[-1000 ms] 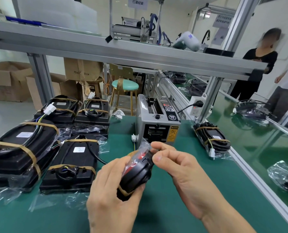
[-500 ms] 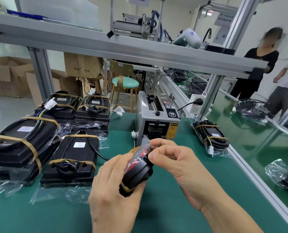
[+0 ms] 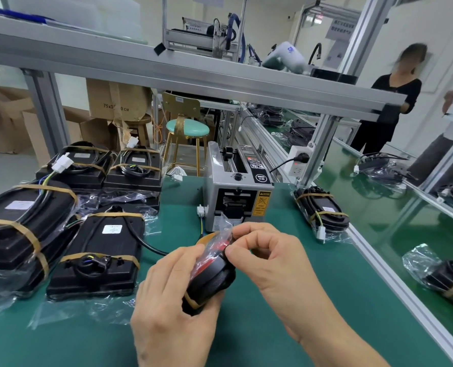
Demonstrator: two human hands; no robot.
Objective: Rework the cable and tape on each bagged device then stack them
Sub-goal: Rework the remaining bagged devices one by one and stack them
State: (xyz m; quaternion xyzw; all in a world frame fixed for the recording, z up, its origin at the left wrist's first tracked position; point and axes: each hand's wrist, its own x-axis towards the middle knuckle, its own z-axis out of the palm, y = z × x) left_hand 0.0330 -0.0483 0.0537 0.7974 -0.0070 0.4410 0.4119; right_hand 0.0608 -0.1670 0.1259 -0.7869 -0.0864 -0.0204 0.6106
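Observation:
I hold a black bagged device (image 3: pixel 212 280) on edge above the green mat, its red face and clear bag turned up. My left hand (image 3: pixel 172 300) grips its near side. My right hand (image 3: pixel 270 260) pinches the plastic bag at its top edge with thumb and forefinger. A brown tape band wraps the device's lower end. A black cable runs from it to the left. Several taped, bagged devices (image 3: pixel 98 250) lie stacked and side by side at the left. One more bagged device (image 3: pixel 322 211) lies to the right of the tape dispenser.
A grey tape dispenser (image 3: pixel 237 192) stands just behind my hands. An aluminium shelf beam (image 3: pixel 193 75) crosses overhead, with a post (image 3: pixel 318 152) at the right. Beyond the rail, a second bench holds more bagged devices (image 3: pixel 447 279). Two people stand at the far right.
Both hands and the device have stayed nearly in place. My right fingers have shifted slightly along the bag's top edge.

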